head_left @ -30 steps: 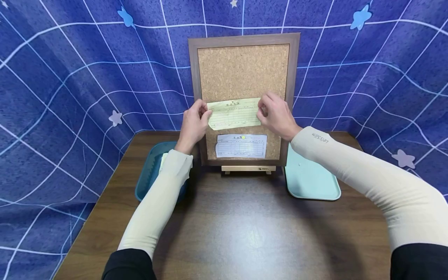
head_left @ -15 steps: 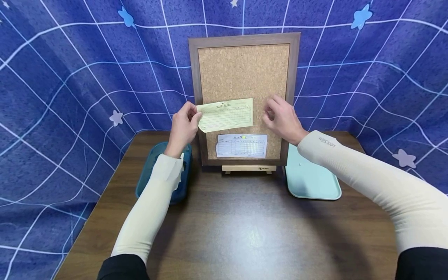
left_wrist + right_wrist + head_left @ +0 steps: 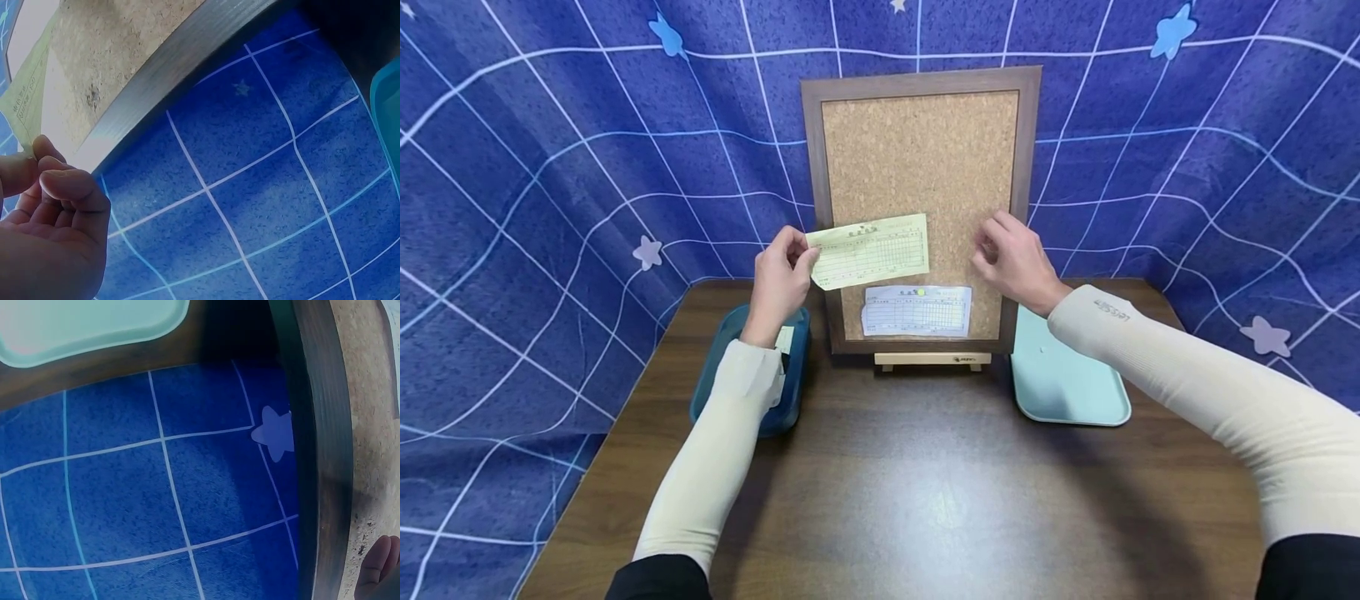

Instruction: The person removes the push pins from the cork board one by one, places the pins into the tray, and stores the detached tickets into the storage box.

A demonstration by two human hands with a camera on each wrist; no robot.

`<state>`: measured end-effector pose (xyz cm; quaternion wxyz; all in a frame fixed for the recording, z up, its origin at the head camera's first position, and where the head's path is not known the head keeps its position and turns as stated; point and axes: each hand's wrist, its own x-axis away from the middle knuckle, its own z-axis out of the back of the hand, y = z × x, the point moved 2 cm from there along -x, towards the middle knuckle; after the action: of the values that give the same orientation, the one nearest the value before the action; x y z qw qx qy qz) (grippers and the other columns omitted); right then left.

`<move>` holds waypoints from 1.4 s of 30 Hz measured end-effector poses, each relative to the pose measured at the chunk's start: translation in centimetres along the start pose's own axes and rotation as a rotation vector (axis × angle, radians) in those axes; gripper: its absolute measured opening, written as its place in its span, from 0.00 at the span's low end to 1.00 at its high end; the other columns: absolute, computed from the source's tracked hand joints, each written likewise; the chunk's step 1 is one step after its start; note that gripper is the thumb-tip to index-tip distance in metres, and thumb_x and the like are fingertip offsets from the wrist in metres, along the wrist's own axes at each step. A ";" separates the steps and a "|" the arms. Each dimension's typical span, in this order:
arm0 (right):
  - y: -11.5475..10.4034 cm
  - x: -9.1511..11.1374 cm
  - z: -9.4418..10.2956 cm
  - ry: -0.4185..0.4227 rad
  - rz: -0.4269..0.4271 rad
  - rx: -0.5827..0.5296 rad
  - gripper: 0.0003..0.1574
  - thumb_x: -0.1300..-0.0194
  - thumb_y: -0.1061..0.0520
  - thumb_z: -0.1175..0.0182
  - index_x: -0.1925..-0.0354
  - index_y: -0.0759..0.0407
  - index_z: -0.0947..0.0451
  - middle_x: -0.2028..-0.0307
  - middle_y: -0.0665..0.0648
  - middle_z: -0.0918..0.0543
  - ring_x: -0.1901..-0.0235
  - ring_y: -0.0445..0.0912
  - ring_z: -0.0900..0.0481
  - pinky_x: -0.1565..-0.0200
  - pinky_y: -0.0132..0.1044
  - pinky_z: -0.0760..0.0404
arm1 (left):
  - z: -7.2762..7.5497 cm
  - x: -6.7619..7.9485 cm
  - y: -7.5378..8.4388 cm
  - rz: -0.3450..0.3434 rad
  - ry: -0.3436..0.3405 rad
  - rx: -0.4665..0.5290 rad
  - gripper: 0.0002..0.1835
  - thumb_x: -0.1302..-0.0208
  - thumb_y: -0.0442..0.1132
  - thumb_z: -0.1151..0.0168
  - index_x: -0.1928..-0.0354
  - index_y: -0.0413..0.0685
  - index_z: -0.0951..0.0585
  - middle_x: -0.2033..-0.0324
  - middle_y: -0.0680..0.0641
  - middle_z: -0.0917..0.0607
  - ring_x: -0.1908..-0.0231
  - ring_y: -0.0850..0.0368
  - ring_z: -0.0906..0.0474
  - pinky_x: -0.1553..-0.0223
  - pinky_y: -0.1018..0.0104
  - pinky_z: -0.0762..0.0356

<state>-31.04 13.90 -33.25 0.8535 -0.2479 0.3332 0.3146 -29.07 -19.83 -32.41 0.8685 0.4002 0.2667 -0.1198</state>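
Note:
My left hand [image 3: 781,283] pinches the left edge of a pale yellow-green printed slip [image 3: 880,250] between thumb and fingers. The slip tilts up to the right in front of the framed cork board [image 3: 925,150]. In the left wrist view, the same slip [image 3: 28,100] shows edge-on above the fingertips. My right hand [image 3: 1018,262] is beside the right part of the cork, apart from the slip, with its fingers curled. No object shows at its fingertips, though they are partly hidden. Below the slip, a white printed slip [image 3: 917,312] hangs on the cork with a yellow pin [image 3: 921,292] at its top.
The board stands on a small wooden easel base [image 3: 932,359]. A dark blue basket [image 3: 797,367] with paper in it sits at the left, partly behind my left arm. A mint tray [image 3: 1071,387] lies at the right on the brown table [image 3: 925,475]. A blue curtain [image 3: 700,167] hangs behind.
My right hand has let go of the slip's right edge and moved slightly right and down. My left hand has carried the slip left and a little down.

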 end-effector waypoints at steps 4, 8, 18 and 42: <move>0.4 0.5 0.3 -0.013 -0.018 -0.009 0.05 0.46 0.67 0.42 0.71 0.61 0.28 0.71 0.54 0.30 0.71 0.47 0.31 0.69 0.38 0.31 | 0.3 0.1 -0.2 0.007 0.009 -0.004 0.06 0.35 0.36 0.41 0.64 0.41 0.27 0.74 0.45 0.22 0.75 0.54 0.31 0.72 0.65 0.35; 1.0 1.0 0.6 -0.020 -0.031 -0.020 0.04 0.46 0.68 0.43 0.70 0.61 0.27 0.70 0.54 0.30 0.70 0.47 0.31 0.68 0.38 0.31 | 0.7 0.2 -0.6 0.012 0.022 -0.007 0.06 0.35 0.36 0.41 0.65 0.41 0.27 0.75 0.45 0.23 0.75 0.54 0.32 0.72 0.65 0.36; 2.3 2.1 1.3 0.022 0.021 -0.050 0.04 0.49 0.68 0.44 0.72 0.61 0.27 0.74 0.54 0.30 0.72 0.45 0.32 0.69 0.34 0.36 | 2.1 0.7 -2.1 0.015 0.074 -0.023 0.06 0.37 0.35 0.39 0.67 0.40 0.26 0.76 0.45 0.23 0.75 0.55 0.32 0.72 0.67 0.37; 4.6 7.7 1.9 0.058 -0.050 -0.046 0.06 0.53 0.69 0.42 0.73 0.61 0.26 0.74 0.53 0.28 0.73 0.44 0.30 0.69 0.32 0.35 | 7.1 4.3 -6.4 0.071 0.073 -0.114 0.07 0.35 0.37 0.41 0.65 0.41 0.26 0.74 0.45 0.24 0.74 0.55 0.33 0.71 0.67 0.38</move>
<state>-29.03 21.12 -38.62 0.8451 -0.2847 0.3445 0.2935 -25.55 -29.40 -35.04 0.8833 0.3635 0.2901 -0.0590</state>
